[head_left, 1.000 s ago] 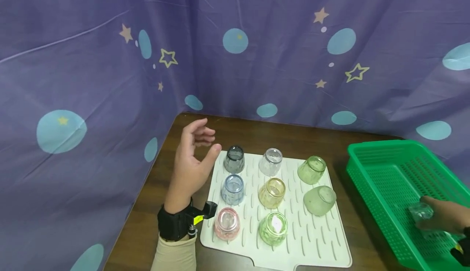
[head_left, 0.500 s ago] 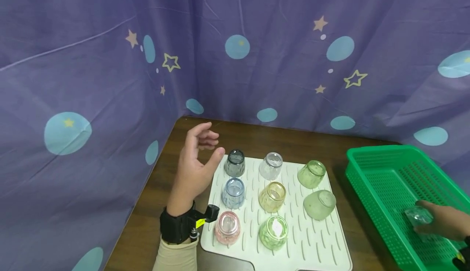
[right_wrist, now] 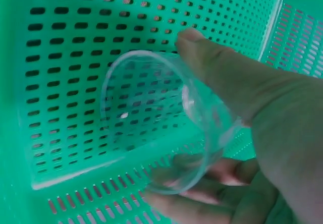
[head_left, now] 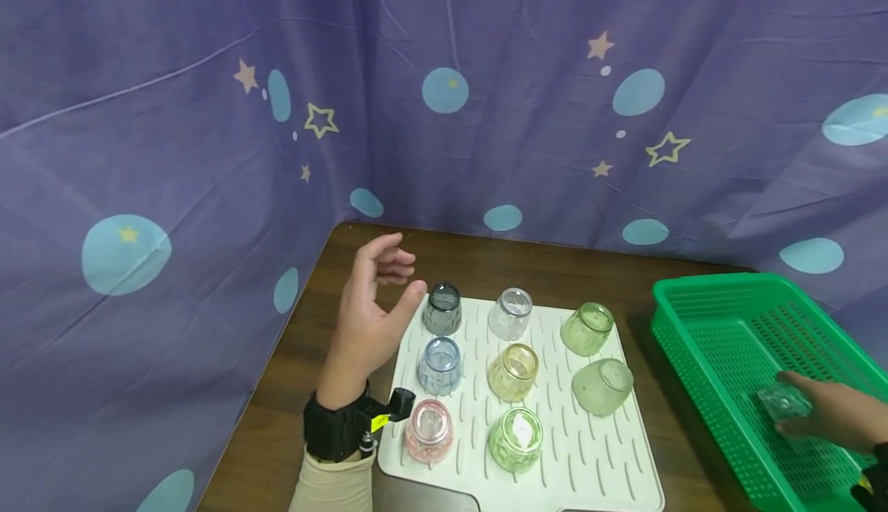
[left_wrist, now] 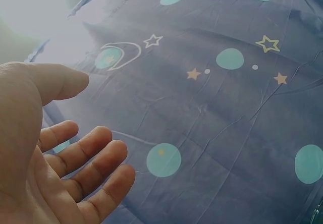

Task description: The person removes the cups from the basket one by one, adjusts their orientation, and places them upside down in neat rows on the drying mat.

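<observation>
My right hand (head_left: 829, 412) grips a clear glass cup (right_wrist: 151, 113) inside the green basket (head_left: 694, 296). In the right wrist view the thumb lies along one side of the cup and the fingers curl round the other, with its round rim facing the camera. My left hand (head_left: 368, 319) is held in the air beside the white drying mat (head_left: 590, 466), thumb apart from loosely bent fingers, holding nothing. Nearest to it are a dark grey glass (head_left: 442, 309) and a blue glass (head_left: 439, 365), both bottom up on the mat.
Also on the mat stand a clear glass (head_left: 509, 314), a yellow glass (head_left: 513, 373), a pink glass (head_left: 428, 432) and a bright green glass (head_left: 516, 440). A pale green glass (head_left: 587, 329) and a frosted green glass (head_left: 602, 386) are at its right. A purple curtain (head_left: 527, 134) hangs behind the table.
My right hand has shifted slightly left in the basket with the clear cup in its grip. The left hand stays almost still, and the glasses on the mat have not moved.
</observation>
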`<state>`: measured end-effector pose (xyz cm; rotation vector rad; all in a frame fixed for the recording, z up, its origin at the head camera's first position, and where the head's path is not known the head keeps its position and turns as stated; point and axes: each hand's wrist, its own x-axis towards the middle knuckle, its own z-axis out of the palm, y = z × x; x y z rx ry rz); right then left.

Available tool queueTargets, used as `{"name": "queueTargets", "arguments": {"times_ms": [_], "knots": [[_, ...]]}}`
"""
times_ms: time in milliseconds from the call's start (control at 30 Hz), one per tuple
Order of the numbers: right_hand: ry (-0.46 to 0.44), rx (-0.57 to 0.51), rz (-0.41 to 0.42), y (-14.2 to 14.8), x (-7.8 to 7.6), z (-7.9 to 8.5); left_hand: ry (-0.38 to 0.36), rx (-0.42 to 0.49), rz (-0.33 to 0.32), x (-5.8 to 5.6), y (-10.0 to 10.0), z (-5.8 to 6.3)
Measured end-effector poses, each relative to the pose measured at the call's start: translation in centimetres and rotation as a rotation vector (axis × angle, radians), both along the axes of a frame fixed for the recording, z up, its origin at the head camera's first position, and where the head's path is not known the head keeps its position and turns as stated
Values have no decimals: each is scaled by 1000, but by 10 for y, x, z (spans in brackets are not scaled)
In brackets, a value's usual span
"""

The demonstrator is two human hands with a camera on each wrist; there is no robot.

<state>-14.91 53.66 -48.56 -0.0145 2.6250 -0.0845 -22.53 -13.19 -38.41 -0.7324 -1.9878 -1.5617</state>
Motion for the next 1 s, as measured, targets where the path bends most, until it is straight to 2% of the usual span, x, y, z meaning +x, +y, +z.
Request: {"name": "queueTargets", "arguments": {"times_ms": [333,633,800,900,1000], "knots": [[80,49,40,-12,2,-3,6,-15,-23,10,10,1],[313,-9,40,-18,5,3,37,-52,-51,14,17,7],[383,-27,51,-21,6,14,46,-50,-52,24,18,8],[509,-36,56,-23,10,24,45,-45,-84,31,22,4],[693,-76,61,-29,12,34,33,-56,-112,39,27,-2]]}}
